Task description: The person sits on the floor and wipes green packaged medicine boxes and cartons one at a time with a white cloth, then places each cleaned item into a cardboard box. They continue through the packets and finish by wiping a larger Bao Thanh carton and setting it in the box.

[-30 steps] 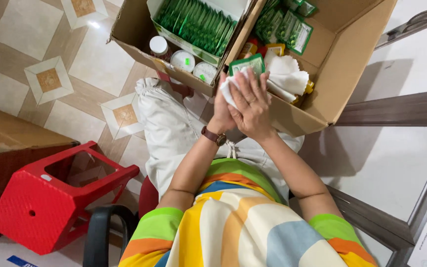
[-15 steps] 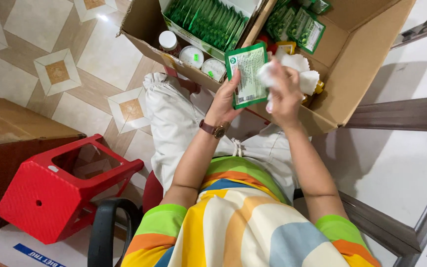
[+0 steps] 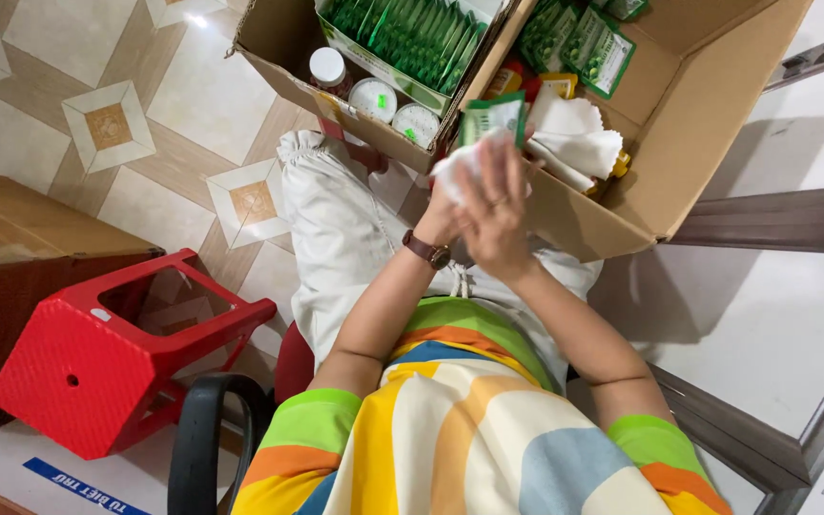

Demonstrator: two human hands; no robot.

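Observation:
My left hand (image 3: 442,221), with a brown wristwatch, holds a small green packet (image 3: 494,115) upright over my lap, just in front of an open cardboard box (image 3: 708,105). My right hand (image 3: 496,208) presses a white cloth (image 3: 453,173) flat against the packet's face. Only the packet's top edge shows above my fingers. Both hands are pressed together with the packet and cloth between them.
The cardboard box holds a tray of green sachets (image 3: 414,36), more green packets (image 3: 591,43), white-lidded jars (image 3: 374,96) and crumpled white cloths (image 3: 576,140). A red plastic stool (image 3: 97,358) lies tipped at the left beside a brown box (image 3: 11,267). Metal frame rails (image 3: 765,219) run at the right.
My right hand has swung left with the white cloth and now covers the packet's face, which was exposed half a second ago. The packet sits slightly lower.

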